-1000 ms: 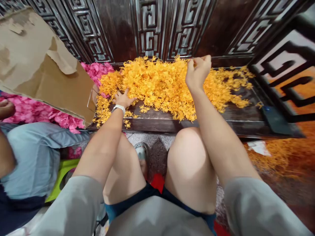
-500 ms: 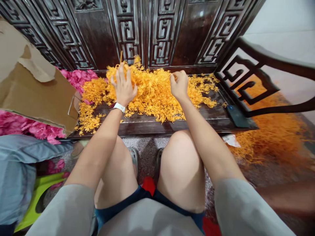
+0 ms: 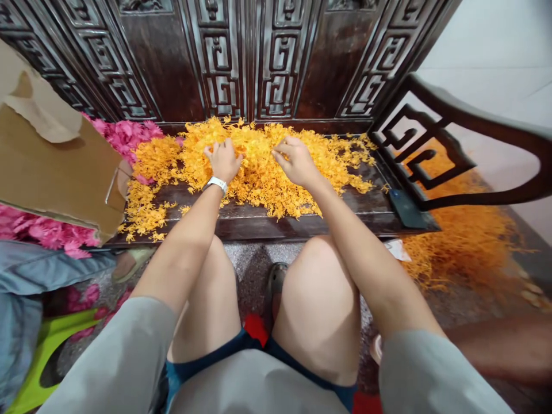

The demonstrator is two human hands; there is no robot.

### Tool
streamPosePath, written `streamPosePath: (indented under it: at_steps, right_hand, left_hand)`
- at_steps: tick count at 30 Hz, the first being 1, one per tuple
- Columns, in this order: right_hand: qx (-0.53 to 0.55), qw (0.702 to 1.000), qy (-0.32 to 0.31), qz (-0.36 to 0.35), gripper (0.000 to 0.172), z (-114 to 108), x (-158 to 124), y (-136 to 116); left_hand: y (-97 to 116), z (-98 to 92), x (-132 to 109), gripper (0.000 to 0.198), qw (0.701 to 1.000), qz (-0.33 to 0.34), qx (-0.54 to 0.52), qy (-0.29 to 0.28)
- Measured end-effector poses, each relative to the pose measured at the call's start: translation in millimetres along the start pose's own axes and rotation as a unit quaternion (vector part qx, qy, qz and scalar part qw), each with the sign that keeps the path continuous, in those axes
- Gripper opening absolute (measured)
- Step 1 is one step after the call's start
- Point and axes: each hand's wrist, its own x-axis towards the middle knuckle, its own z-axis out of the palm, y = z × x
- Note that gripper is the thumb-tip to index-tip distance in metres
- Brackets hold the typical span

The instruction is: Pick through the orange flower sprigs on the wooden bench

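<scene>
A heap of yellow-orange artificial flowers lies along the dark wooden bench seat in front of me. My left hand, with a white-banded watch at the wrist, rests on the heap's left-centre; its fingers are apart and bent down among the blossoms. To the right of it, my right hand hovers at the heap's middle, thumb and fingertips drawn together in a pinch. Whatever sits between those fingertips is too small to make out.
A cardboard box stands at the left, with pink flowers behind and below it. The bench's armrest and a dark phone are at the right. Orange stems pile beyond. Another person's denim leg is at left.
My left hand has come down from above the heap into the flowers. My right hand has moved left and lower, toward my left hand. An upright stem by the left hand is no longer visible.
</scene>
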Motion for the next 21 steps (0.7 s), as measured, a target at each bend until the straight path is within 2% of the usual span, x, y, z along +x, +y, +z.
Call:
streamPosePath:
  at_steps: [4,7,12,16,19,21]
  right_hand:
    - [-0.017,1.000,-0.005,0.023,0.056,3.4,-1.7,13.7]
    - [-0.033,0.999,-0.002,0.041,0.055,4.7,-0.8,14.3]
    - [-0.044,0.994,0.059,0.077,0.051,3.0,9.2,6.1]
    - [0.011,0.984,0.142,0.107,0.050,-5.4,43.0,10.5]
    - [0.042,0.977,0.186,0.091,0.040,-28.5,84.7,7.0]
    - [0.023,0.974,0.209,0.086,0.032,-49.8,112.4,-1.9]
  left_hand:
    - [-16.4,1.8,1.8,0.041,0.998,-0.042,0.042,-0.014]
    - [-23.3,0.9,-0.2,0.045,0.995,-0.081,0.060,-0.009]
    - [-26.6,-4.3,-3.2,0.050,0.991,-0.111,0.067,0.012]
    - [-33.4,-4.1,-2.8,0.059,0.989,-0.125,0.076,0.000]
    - [-43.6,-0.4,-2.4,0.073,0.985,-0.157,0.068,-0.020]
    - [-50.9,2.7,-2.6,0.081,0.985,-0.164,0.047,-0.037]
